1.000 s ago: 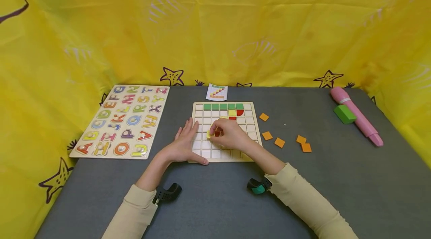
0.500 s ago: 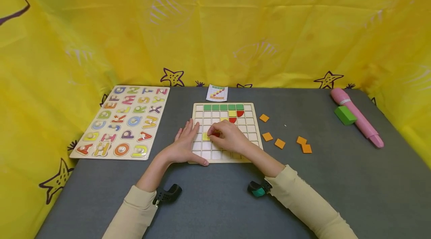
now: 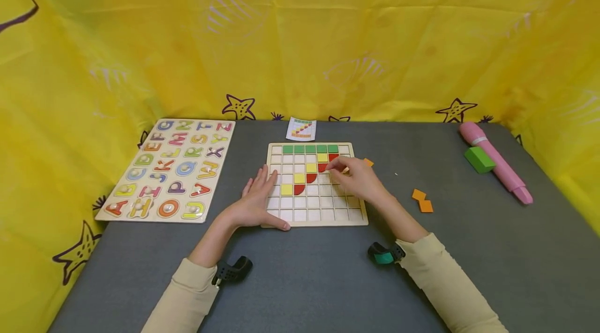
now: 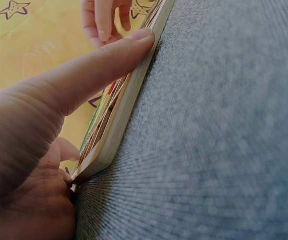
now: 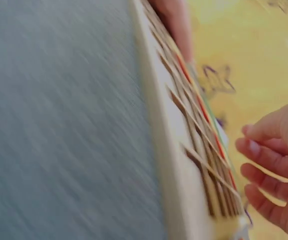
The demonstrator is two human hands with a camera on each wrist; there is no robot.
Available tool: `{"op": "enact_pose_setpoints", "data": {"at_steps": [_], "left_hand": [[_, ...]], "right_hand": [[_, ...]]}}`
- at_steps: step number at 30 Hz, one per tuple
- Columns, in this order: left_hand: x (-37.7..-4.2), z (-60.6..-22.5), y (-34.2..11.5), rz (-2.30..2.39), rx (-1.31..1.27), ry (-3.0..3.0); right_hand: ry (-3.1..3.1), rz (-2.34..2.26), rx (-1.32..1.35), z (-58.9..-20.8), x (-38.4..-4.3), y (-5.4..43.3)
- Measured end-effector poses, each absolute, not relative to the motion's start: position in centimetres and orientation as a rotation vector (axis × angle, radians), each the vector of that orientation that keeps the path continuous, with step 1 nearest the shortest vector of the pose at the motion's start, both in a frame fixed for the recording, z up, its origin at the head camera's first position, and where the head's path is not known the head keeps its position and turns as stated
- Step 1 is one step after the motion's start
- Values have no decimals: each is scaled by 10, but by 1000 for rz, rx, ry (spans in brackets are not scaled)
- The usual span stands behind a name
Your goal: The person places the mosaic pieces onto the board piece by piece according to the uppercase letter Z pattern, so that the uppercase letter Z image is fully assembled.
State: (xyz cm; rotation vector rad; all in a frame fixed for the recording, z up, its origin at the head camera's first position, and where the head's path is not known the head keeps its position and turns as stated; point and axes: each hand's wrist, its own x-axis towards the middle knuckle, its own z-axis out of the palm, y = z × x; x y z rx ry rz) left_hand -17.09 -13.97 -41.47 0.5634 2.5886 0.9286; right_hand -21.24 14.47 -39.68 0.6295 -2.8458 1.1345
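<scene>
A wooden grid board [image 3: 326, 215] lies in the middle of the table. Its back row holds several green tiles [image 3: 310, 150]; below them yellow tiles [image 3: 286, 189] and red quarter-round tiles [image 3: 311, 179] step down diagonally to the left. My left hand [image 3: 253, 202] rests at the board's left front corner, fingers spread along the left side. In the left wrist view its thumb [image 4: 118, 55] lies on the front edge. My right hand [image 3: 358, 179] hovers over the board's right side, fingers loosely bent. In the right wrist view no tile shows between the fingertips [image 5: 254, 147].
Orange square tiles [image 3: 425, 206] lie right of the board, some partly hidden by the right hand. A small pattern card [image 3: 301, 129] sits behind the board. On the left is an alphabet puzzle [image 3: 159, 213]; at far right, a pink microphone [image 3: 501, 166] and green block [image 3: 479, 159].
My right hand has let go of a red tile beside the lowest yellow one and moved right and back across the board, uncovering the diagonal of tiles. My left hand has stayed put.
</scene>
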Motion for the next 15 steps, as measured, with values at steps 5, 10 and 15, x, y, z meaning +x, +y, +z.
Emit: {"op": "enact_pose_setpoints", "data": {"at_steps": [5, 10, 15], "left_hand": [[-171, -416, -140, 916, 571, 2597], [-171, -416, -140, 911, 568, 2596], [-171, -414, -139, 913, 558, 2589]], "right_hand": [[-2852, 1082, 494, -394, -223, 177], [-2884, 1037, 369, -393, -229, 206], [-2925, 1011, 292, -396, -232, 222]]}}
